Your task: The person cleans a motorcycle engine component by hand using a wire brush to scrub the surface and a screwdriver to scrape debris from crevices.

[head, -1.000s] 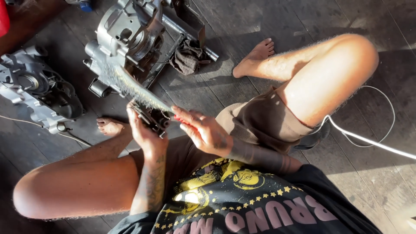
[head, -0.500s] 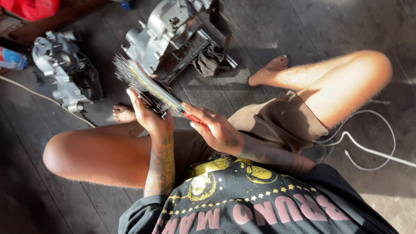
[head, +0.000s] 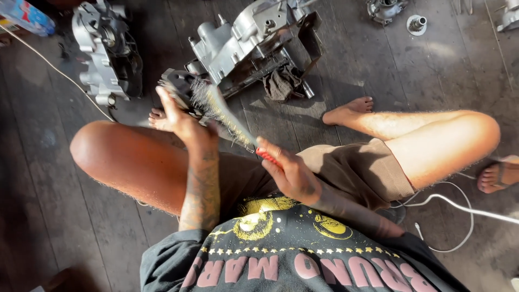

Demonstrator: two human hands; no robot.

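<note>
I sit on a wooden floor with my knees spread. My left hand (head: pixel 181 121) grips a small dark metal engine part (head: pixel 178 86), raised above my left knee. My right hand (head: pixel 289 173) holds a wire brush (head: pixel 224 116) by its red handle, and the bristles lie against the dark part. A large grey engine casing (head: pixel 243 43) rests on the floor just beyond my hands.
A second engine casing half (head: pixel 105 51) lies at the upper left beside a thin cord (head: pixel 54 67). A dark rag (head: pixel 281 84) sits by the big casing. Small metal parts (head: pixel 416 24) lie at the top right. A white cable (head: pixel 459 208) trails at my right.
My view has shifted, so the casings sit farther up and right. Both hands stay on the part and the brush, with the brush slid along the part.
</note>
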